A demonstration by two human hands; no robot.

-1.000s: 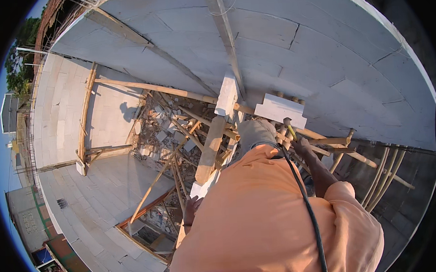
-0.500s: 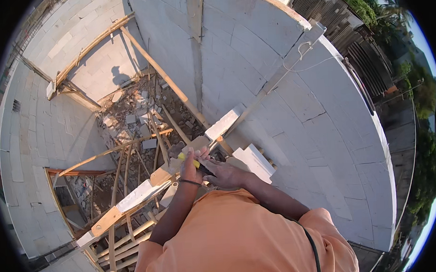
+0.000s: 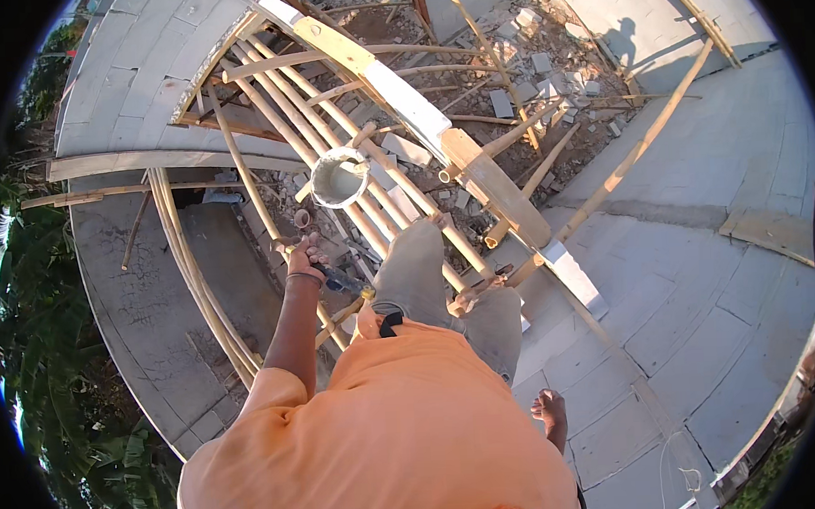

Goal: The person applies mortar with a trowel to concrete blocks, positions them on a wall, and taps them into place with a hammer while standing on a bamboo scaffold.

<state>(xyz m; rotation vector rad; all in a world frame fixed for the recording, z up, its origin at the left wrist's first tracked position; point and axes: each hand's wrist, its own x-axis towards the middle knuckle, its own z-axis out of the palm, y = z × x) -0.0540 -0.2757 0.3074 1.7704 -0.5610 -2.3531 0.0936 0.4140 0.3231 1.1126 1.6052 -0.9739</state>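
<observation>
Block wall (image 3: 645, 280), formwork plank (image 3: 495, 187), bamboo poles (image 3: 374, 224), then bucket (image 3: 334, 203) of grey stuff on the poles. View has swung round; half a second ago both hands met over the tool, now they're well apart, so two-handed handling is over. Left hand (image 3: 308, 256): fingers curled round what looks like a hammer (image 3: 343, 281), dark grip angling toward the waist; left-hand fingers cover its middle, head hard to make out. Right hand (image 3: 549, 408): loosely curled out by the wall, palm hidden, can't tell if pinching anything; forearm mostly behind the shirt (image 3: 406, 418).
</observation>
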